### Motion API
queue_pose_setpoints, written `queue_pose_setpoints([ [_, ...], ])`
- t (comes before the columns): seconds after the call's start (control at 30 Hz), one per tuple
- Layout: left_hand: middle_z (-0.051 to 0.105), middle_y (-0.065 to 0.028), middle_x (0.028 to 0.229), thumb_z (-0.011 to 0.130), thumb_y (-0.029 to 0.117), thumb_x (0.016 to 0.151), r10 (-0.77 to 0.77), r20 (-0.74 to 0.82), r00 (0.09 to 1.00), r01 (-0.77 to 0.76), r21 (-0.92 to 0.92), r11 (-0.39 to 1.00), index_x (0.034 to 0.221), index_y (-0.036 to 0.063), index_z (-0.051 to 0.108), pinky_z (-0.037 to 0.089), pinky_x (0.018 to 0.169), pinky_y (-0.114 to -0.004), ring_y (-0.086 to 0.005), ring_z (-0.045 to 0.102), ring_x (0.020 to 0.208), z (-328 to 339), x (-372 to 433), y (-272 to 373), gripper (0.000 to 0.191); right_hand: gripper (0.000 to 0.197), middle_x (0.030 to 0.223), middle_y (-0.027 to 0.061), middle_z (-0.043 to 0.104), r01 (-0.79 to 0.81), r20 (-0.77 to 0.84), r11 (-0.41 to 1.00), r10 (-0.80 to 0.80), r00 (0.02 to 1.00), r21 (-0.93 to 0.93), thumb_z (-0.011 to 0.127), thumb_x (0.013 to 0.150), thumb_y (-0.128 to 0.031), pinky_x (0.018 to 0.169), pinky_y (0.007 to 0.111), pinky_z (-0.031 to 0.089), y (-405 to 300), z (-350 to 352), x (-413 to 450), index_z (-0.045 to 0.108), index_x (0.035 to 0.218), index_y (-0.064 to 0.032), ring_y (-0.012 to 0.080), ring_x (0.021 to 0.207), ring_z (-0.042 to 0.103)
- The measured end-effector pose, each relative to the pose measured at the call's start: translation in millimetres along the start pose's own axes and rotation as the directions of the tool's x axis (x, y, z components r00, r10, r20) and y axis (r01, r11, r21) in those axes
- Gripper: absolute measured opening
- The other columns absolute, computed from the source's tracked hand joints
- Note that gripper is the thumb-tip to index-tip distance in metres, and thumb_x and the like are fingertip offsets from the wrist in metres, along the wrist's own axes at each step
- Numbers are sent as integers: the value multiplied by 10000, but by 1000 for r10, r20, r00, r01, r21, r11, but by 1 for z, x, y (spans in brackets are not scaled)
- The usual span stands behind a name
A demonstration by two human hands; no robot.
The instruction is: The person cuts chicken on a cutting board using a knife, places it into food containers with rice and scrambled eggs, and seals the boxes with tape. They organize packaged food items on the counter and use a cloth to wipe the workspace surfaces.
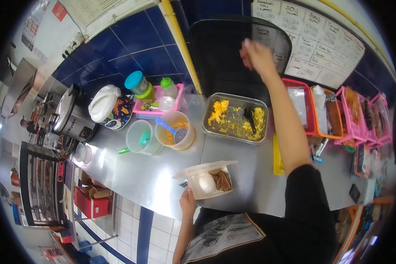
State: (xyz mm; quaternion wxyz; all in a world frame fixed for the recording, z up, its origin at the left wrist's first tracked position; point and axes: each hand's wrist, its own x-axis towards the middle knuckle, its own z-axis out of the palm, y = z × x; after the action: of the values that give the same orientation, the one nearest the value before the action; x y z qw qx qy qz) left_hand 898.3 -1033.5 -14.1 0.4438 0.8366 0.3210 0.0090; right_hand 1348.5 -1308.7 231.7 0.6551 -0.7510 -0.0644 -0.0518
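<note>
My left hand [187, 202] grips the near left corner of an open paper food box [193, 189] at the front of the steel table. Inside lie a white mound of rice [207, 183] and brown meat pieces [223, 181]. My right hand [258, 57] is raised at the back, blurred, with its fingers curled, in front of a dark see-through cover [224, 62]. Whether it touches the cover I cannot tell. Below that arm, to the left, a steel tray [231, 137] holds yellow scrambled egg [219, 110] and a black spoon [249, 118].
Left of the tray stand a plastic tub [161, 138] with a blue ladle [166, 125] and another tub [135, 140] with a green scoop. Farther left are a patterned rice container [114, 107] and a slow cooker [76, 122]. Red [311, 109] and orange [340, 123] baskets stand right.
</note>
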Motion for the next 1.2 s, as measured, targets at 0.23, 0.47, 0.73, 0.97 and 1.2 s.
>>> queue_pose_setpoints([
  [0.23, 680, -268, 965, 426, 364, 1048, 26, -20, 999, -25, 62, 998, 1071, 4, 685, 506, 795, -478, -455, 652, 906, 3, 3, -19, 445, 389, 1042, 195, 715, -170, -37, 294, 408, 912, -941, 620, 939, -405, 877, 490, 548, 158, 9, -155, 721, 1050, -47, 385, 1049, 682],
  [0.47, 675, -269, 959, 419, 362, 1050, 23, -41, 999, -20, 86, 996, 1059, 12, 680, 501, 794, -499, -473, 643, 905, -3, 8, -9, 437, 317, 1216, 195, 656, -185, -89, 261, 343, 935, -947, 635, 918, -317, 835, 490, 566, 191, 35, -156, 698, 1073, -48, 389, 1038, 684],
  [0.73, 706, -221, 1134, 421, 420, 1059, -119, -185, 976, 61, -291, 955, 1223, -31, 659, 506, 907, -409, -316, 679, 1012, -17, 22, -12, 536, 280, 1405, 223, 527, 303, 377, 402, 118, 919, -864, 556, 908, -126, 914, 504, 543, 173, 94, -94, 570, 1180, -64, 440, 1054, 655],
  [0.97, 690, -182, 1186, 415, 343, 1064, -210, 233, 950, 303, -514, 802, 1252, -36, 656, 507, 928, -352, -231, 664, 1058, -53, 110, 33, 487, 209, 1291, 257, 582, 413, 540, 573, 61, 839, -707, 511, 902, -76, 886, 524, 533, 175, 104, -77, 571, 1084, 7, 440, 1040, 644],
  [1.2, 691, -89, 1226, 628, 328, 958, 88, 893, 441, -117, -40, 992, 1352, 80, 626, 506, 917, -338, -211, 625, 1125, -64, 191, 94, 466, 231, 1337, 268, 554, 444, 533, 538, 12, 846, -717, 493, 922, -89, 878, 521, 550, 166, 107, -97, 564, 1117, 11, 446, 1025, 657],
])
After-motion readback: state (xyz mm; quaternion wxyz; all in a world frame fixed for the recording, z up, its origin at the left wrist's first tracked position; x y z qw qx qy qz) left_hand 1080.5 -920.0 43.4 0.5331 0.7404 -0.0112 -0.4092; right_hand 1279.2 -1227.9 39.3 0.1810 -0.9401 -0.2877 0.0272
